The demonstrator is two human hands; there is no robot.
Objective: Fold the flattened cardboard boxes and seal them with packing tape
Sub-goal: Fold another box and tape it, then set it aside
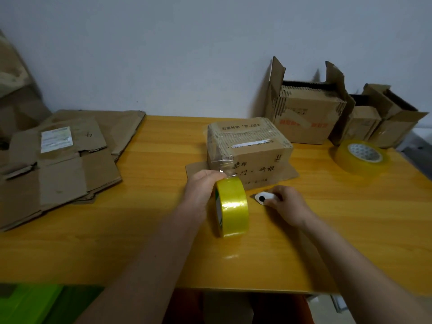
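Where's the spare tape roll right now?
In the head view, the spare tape roll lies flat on the table's far right side, just in front of the open boxes.

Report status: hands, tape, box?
Left hand grips tape roll, strip still joined to box. Right hand grips white cutter. Nothing in the way.

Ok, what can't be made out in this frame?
Head view:
- Left hand fingers: hidden behind the tape roll.
- Cutter blade: too small, handle covered by right hand.
- Open boxes: interiors dark.
- Label on flattened cardboard: print blurred.
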